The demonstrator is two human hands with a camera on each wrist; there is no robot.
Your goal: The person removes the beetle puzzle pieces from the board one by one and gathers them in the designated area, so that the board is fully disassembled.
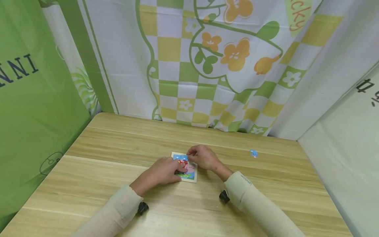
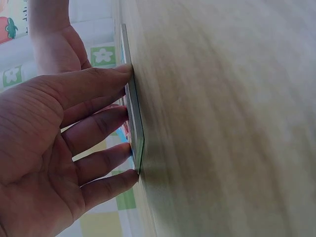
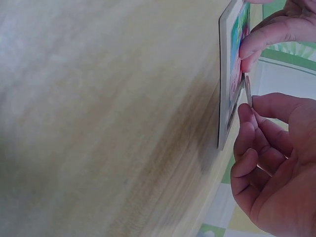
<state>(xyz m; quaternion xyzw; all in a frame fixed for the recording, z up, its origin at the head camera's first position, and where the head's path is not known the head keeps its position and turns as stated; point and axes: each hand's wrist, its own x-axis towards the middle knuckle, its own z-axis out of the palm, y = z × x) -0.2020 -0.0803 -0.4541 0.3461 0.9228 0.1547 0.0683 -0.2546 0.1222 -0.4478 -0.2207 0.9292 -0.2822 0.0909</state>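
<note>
A small jigsaw puzzle in a pale frame (image 1: 192, 180), with a pink cartoon figure on blue and green, lies flat on the table. My left hand (image 1: 164, 170) rests over its left side. In the left wrist view, that hand's fairly straight fingers and thumb touch the puzzle board (image 2: 134, 111). Over the upper right part of the frame is my right hand (image 1: 204, 156). Its thumb and index finger pinch a thin puzzle piece (image 3: 249, 93), seen edge-on in the right wrist view, tilted against the board with its lower end at the picture.
A loose blue puzzle piece (image 1: 253, 153) lies on the wooden table (image 1: 118, 148) to the right of the board. A patterned curtain (image 1: 189, 82) hangs behind the table's far edge, with a green cloth (image 1: 35, 98) on the left and a white one (image 1: 349, 131) on the right.
</note>
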